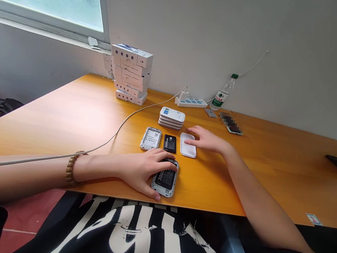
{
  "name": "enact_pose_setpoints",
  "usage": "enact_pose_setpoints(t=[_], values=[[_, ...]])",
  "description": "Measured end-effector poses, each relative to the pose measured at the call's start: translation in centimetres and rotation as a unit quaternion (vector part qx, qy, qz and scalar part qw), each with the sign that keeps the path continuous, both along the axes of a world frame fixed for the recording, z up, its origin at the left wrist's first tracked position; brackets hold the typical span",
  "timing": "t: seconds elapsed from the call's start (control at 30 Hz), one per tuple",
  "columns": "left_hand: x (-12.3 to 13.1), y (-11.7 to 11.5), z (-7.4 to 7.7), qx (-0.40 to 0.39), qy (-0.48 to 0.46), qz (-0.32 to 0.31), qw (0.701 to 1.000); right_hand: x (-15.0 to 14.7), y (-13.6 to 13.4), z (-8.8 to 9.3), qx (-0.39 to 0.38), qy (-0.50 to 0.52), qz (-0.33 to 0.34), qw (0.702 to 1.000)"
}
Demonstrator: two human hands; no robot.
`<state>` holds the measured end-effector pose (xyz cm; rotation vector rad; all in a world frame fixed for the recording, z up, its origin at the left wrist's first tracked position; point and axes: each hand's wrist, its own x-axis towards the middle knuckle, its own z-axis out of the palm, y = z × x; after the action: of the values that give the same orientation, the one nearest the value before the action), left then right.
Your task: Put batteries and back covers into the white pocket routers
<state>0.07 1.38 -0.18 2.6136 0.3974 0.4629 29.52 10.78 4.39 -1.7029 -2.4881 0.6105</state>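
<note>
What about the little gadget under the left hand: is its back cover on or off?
Off: the gadget shows its black battery bare beneath the fingers of the left hand.

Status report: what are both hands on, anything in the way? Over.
Left hand on open device holding black battery. Right hand at white back cover. Loose black battery beside cover.

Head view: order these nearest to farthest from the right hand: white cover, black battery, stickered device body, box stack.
From the right hand:
1. White cover, at its fingertips.
2. Black battery, left of the cover.
3. Stickered device body, left of the battery.
4. Box stack, far back-left by the wall.
</note>
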Motion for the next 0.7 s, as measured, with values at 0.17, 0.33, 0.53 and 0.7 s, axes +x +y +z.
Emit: enact_pose_setpoints(t=[0.17,0.33,0.53,0.7], values=[[-0.14,0.17,-0.04,0.013,0.006,-0.001,1.000,0.38,-0.42,0.06,-0.067,-0.055,0.054,0.995],[-0.13,0.37,-0.08,0.018,0.009,-0.006,1.000,0.28,-0.66,0.07,-0.075,-0.046,0.062,0.994],[-0.08,0.44,-0.09,0.007,-0.006,-0.006,1.000,0.47,-0.64,-0.09,-0.069,-0.019,0.074,0.995],[-0.04,0.54,-0.22,0.004,-0.002,-0.001,1.000,0.49,-0.63,-0.24,-0.078,-0.031,0.074,0.994]])
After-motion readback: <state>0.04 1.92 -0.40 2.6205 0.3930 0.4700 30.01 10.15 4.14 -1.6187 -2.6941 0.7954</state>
